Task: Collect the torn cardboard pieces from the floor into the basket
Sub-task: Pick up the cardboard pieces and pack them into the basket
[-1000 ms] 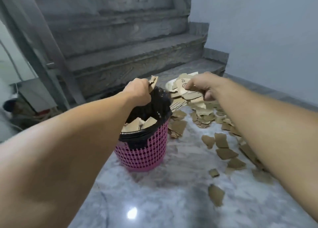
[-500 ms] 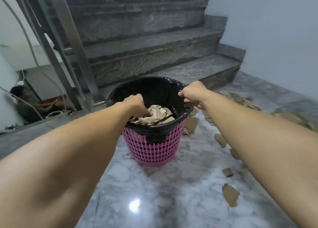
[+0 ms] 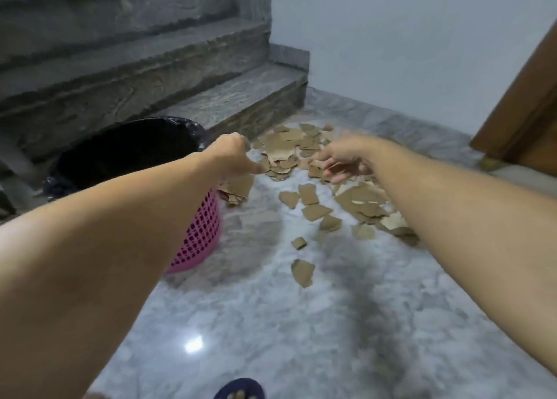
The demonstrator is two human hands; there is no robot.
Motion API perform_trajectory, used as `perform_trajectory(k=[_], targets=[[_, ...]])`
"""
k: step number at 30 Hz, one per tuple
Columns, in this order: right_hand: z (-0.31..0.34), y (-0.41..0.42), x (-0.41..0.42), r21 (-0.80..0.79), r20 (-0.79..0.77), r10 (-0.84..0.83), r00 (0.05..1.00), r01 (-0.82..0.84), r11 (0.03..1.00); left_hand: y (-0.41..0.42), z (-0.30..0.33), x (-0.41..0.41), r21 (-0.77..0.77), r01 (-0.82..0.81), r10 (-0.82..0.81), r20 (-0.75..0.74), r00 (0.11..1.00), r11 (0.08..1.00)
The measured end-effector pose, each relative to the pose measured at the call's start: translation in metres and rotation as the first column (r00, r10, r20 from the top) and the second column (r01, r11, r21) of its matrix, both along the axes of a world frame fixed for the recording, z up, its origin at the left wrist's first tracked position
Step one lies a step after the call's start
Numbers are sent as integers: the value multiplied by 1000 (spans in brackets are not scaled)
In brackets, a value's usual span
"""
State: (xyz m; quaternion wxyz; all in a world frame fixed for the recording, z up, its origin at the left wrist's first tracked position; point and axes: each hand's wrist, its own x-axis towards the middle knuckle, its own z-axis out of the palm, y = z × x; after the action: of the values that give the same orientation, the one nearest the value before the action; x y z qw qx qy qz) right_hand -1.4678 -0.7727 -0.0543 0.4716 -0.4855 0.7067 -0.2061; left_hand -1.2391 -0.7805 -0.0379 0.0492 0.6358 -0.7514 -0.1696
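- Grey-white marble floor [image 3: 271, 323], glossy, light glare lower centre; dark stone stairs [image 3: 135, 67] upper left; pale wall [image 3: 407, 43] upper right; brown wooden door edge [image 3: 524, 106] at right edge.
- Pink mesh basket [image 3: 202, 233] with black bag liner [image 3: 126, 154], left of centre, upright at the foot of the stairs; inside too dark to see its contents.
- Torn cardboard pieces [image 3: 289, 148] spread over the floor, centre to right; the scatter's long axis runs from upper centre near the bottom step down to the right, under the right forearm. Stray pieces lower down, lowest one [image 3: 302, 273] at mid-frame. Some lie just beside the basket's right side.
- No readable writing or brand on any piece.
- Left hand [image 3: 232, 157]: centre frame, fingers curled under, thumb poking out; cannot tell whether it holds anything.
- Right hand [image 3: 340, 157]: over the pile, fingers loosely spread and blurred, gripping nothing.
- Dark blue slipper [image 3: 241, 389] with toes at bottom centre.
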Motion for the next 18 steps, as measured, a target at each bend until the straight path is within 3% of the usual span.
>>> perform_trajectory(k=[6, 10, 15, 18], targets=[[-43, 52, -157, 129, -135, -170, 976, 187, 974, 9, -55, -129, 162, 203, -225, 127, 966, 966], [-89, 94, -246, 201, -143, -300, 943, 325, 924, 18, -108, -203, 265, 292, -338, 145, 930, 919], [-138, 142, -322, 299, -146, -405, 903, 431, 851, 28, -168, -281, 363, 335, -404, 134, 905, 870], [-170, 161, -362, 271, -207, -491, 846, 532, 802, 32, -206, -322, 389, 361, -438, 129, 890, 848]])
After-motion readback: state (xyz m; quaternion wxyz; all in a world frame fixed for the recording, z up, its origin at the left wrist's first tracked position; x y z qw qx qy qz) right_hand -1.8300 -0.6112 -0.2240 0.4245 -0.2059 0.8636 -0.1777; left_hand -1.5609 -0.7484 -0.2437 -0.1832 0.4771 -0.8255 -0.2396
